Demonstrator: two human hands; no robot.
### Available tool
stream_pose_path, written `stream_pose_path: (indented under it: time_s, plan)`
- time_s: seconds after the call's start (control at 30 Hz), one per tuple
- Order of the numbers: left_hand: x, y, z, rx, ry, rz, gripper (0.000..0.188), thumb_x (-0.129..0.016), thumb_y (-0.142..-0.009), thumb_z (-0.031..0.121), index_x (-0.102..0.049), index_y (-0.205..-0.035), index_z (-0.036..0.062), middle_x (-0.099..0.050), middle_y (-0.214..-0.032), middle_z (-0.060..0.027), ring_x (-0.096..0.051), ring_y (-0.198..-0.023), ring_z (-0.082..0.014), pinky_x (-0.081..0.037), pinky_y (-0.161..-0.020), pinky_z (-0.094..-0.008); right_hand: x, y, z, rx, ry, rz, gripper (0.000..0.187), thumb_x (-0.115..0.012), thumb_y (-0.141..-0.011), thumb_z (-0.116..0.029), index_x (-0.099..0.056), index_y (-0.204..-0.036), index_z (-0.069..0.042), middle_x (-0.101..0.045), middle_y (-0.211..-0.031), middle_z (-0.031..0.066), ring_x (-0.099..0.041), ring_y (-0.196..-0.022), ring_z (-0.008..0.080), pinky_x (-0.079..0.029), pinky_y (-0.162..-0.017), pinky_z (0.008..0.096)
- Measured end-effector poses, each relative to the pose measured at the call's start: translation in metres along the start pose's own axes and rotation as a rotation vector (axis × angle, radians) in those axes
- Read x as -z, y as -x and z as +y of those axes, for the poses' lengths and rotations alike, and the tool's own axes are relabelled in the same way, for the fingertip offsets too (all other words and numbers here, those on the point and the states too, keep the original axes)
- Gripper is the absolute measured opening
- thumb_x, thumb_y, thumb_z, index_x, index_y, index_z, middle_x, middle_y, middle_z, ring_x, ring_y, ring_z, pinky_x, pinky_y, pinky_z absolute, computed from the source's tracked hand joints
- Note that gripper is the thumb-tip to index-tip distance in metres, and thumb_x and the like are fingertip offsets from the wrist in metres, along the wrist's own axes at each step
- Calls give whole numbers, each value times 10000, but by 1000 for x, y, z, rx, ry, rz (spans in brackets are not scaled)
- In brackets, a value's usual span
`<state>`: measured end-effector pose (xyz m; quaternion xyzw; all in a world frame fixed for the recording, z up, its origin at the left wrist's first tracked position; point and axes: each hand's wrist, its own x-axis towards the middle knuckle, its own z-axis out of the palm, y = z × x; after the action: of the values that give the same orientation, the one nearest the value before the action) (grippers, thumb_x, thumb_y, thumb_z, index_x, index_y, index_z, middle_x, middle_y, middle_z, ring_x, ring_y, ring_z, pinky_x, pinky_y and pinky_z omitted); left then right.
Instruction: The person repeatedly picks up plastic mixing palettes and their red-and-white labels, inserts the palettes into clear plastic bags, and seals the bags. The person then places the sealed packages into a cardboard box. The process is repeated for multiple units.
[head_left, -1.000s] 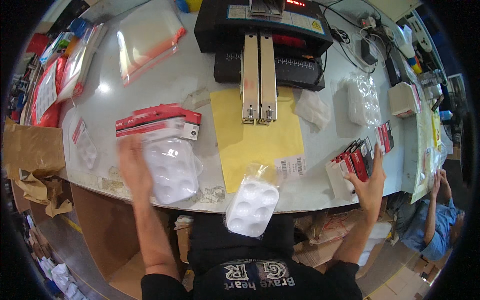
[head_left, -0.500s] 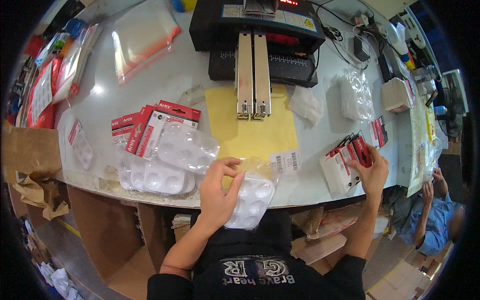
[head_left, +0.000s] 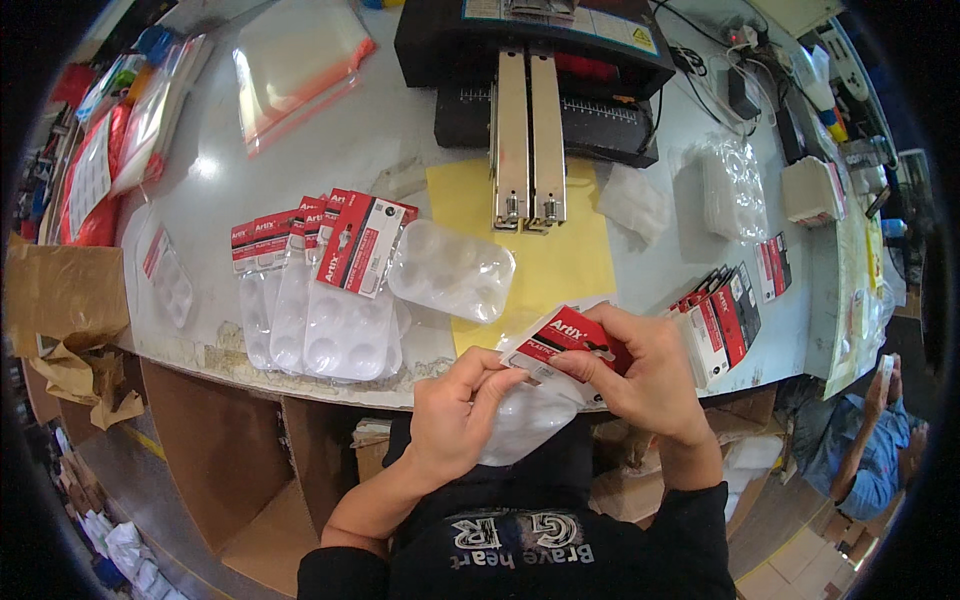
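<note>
Close to the table's front edge, my left hand (head_left: 448,418) pinches the upper edge of a clear bag with a white plastic paint palette (head_left: 525,425) in it. A red and black header card (head_left: 545,338) is in my right hand (head_left: 648,378), thumb on its face, held at the top of that bag. Part of the bag's opening is hidden by fingers and card. To the right stands a stack of similar header cards (head_left: 722,325). Left of my hands lies an overlapping pile of carded palettes (head_left: 345,335), with another bagged palette (head_left: 450,268) across a yellow sheet (head_left: 583,270).
A black machine (head_left: 545,115) with two metal arms stands at the back centre. Clear bags (head_left: 295,70) lie back left; wrapped white palettes (head_left: 733,190) stand back right. A single carded palette (head_left: 165,275) is far left. A co-worker in a blue shirt (head_left: 860,450) is at the right.
My right hand has left the card stack with one header card and come left to the bagged palette. My left hand stays at the bag. The view has shifted slightly.
</note>
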<state>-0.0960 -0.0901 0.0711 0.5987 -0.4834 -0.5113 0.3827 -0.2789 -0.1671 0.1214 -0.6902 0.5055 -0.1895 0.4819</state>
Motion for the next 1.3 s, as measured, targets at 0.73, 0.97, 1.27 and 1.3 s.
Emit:
stream_pose_path:
  time_s: [0.73,0.97,1.27,1.3]
  plan:
    - [1,-10,-31,6,183,323,212,-526,-975,143,-629,-897,-25,-607,-784,0,-467,-745,-30,-384,-637,-192,-15,12,53,-285,-613,-48,169,-614,-903,-83,-639,-809,55,-624,-676,60,-595,-565,101,-456,-518,216]
    - [0,-56,-30,-48,-50,354,267,-445,-992,198,-538,-868,-19,-604,-740,-122,-516,-671,-187,-415,-633,-331,-36,-32,62,-407,-801,141,169,-582,-909,-121,-619,-811,13,-590,-660,37,-540,-563,90,-400,-518,227]
    - [1,-108,-46,-70,-14,352,306,-444,-997,239,-509,-844,-18,-546,-701,-143,-471,-638,-211,-409,-637,-337,-47,-72,87,-214,-974,311,170,-592,-908,-111,-628,-800,14,-560,-658,22,-505,-560,94,-395,-541,230]
    - [0,-108,-48,-80,-15,358,308,-445,-998,241,-508,-841,-16,-540,-696,-139,-464,-635,-207,-408,-635,-334,-46,-71,86,-202,-961,311,171,-592,-909,-112,-630,-803,16,-562,-660,22,-505,-560,93,-396,-541,230]
